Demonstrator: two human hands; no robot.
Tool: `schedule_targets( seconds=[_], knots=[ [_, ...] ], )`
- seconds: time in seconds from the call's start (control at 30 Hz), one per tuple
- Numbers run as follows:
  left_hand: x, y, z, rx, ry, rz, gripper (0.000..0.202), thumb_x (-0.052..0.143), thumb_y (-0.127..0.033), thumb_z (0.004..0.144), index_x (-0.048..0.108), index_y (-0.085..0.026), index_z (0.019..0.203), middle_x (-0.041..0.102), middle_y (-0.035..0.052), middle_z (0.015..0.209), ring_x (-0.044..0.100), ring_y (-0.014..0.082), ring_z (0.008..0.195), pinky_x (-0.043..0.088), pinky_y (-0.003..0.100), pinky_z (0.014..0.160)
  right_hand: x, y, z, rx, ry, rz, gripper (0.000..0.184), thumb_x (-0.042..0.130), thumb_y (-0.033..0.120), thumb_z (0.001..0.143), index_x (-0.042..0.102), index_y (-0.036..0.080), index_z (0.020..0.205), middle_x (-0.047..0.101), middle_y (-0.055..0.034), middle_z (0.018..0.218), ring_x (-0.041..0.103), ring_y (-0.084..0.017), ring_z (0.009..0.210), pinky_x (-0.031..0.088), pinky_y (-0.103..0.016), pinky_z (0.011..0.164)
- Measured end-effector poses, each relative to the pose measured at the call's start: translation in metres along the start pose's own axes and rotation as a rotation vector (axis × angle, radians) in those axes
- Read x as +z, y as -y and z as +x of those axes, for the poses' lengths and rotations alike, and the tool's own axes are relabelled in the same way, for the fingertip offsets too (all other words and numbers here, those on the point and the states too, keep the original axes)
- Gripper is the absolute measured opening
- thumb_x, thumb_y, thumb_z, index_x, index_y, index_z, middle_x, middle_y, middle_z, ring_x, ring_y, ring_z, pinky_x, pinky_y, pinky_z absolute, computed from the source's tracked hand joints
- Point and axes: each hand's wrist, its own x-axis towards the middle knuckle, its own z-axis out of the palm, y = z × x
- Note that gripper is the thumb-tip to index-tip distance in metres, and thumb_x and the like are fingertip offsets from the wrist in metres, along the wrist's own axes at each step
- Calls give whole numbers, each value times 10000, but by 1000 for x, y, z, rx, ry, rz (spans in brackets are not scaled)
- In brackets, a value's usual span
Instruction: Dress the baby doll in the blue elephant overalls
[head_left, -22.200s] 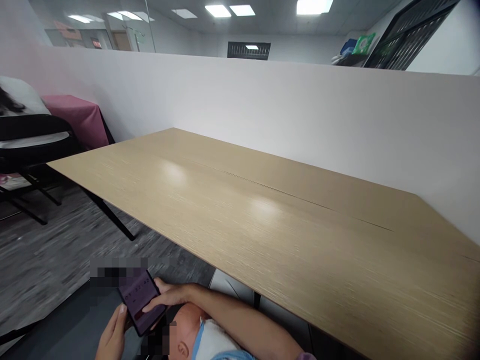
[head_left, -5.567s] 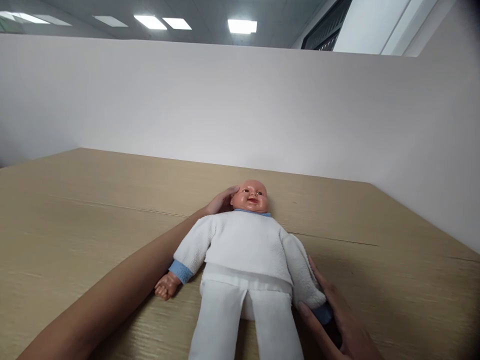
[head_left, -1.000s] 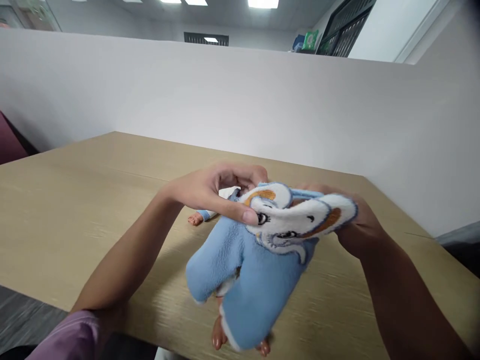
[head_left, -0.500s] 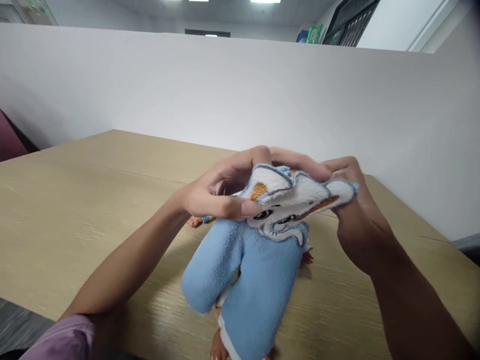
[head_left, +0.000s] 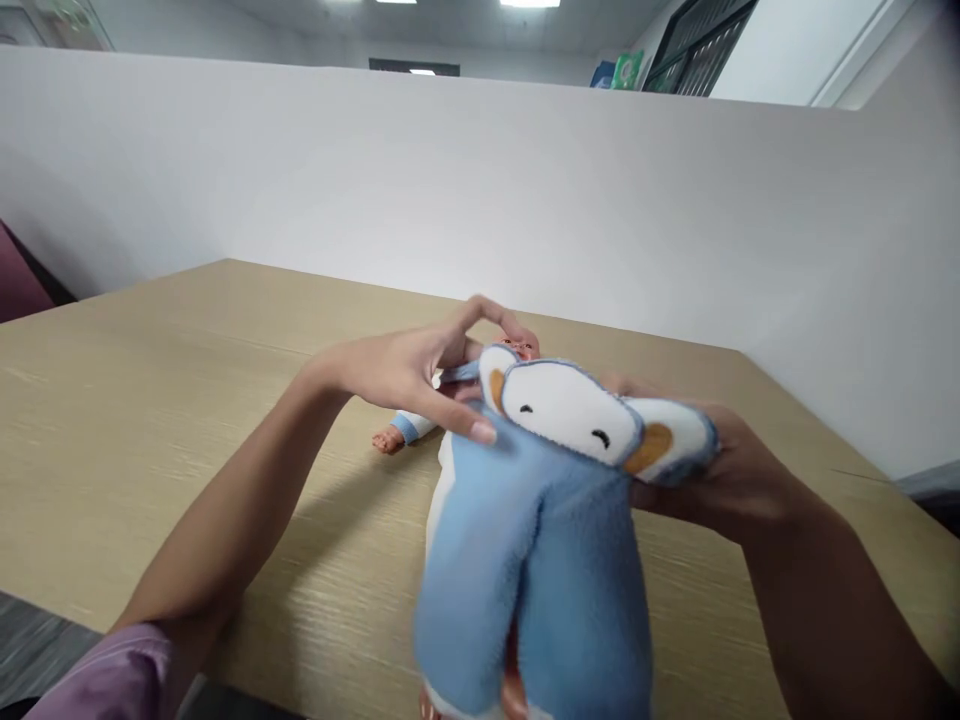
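Observation:
A baby doll (head_left: 388, 440) lies face up on the table, its head (head_left: 529, 345) at the far end and its feet towards me. It wears light blue plush overalls (head_left: 480, 540) with a white animal-face bib (head_left: 574, 405) that has ears with orange patches. My left hand (head_left: 420, 375) is at the overalls' upper left edge, thumb on the blue front, index finger arched near the doll's head, other fingers partly hidden behind. On the other side, my right hand (head_left: 720, 465) grips the overalls beside the right ear of the bib; most of its fingers are hidden.
The wooden table (head_left: 187, 400) stretches out on both sides and behind the doll. A white partition (head_left: 450, 190) stands along its back edge. A purplish-red surface (head_left: 26, 270) shows at the far left.
The bib was crumpled between both hands and is now spread flatter, its face turned up. My right hand has moved lower, and the doll's head has come into view.

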Motion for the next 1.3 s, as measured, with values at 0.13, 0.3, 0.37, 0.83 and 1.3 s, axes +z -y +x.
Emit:
schedule_targets(
  seconds=[0.13,0.3,0.37,0.83,1.3],
  knots=[
    [-4,5,2,-70,139,115,402,966,-302,770,680,-214,1038,674,1,865,645,165,732,499,245,631,-1,-5,0,26,-83,-106,218,768,377,970,783,262,1155,772,-27,1095,722,-237,1028,595,-288,902],
    [7,6,11,188,75,52,283,860,-262,864,680,-206,1075,680,55,982,676,219,963,559,263,822,5,-26,9,160,122,-50,496,875,407,869,716,262,1316,782,-29,1096,746,-227,945,637,-280,805],
    [11,5,12,227,51,39,202,812,-286,915,675,-208,1042,674,52,910,680,216,921,565,266,812,12,-33,12,180,236,-64,614,947,444,774,735,268,1323,795,-30,1127,761,-251,999,656,-317,863],
    [-3,11,1,22,209,-181,192,832,-319,942,747,-190,1055,677,-12,631,638,140,531,586,240,658,28,-26,17,252,457,178,543,923,453,800,797,252,1289,821,-42,1191,719,-299,1278,522,-421,1188],
    [6,23,10,71,67,-253,294,888,-438,870,725,-194,888,710,11,709,692,171,722,603,246,767,21,-60,-2,332,149,303,634,906,598,769,795,248,1286,799,-87,1265,690,-359,1327,565,-473,1125]
  ],
)
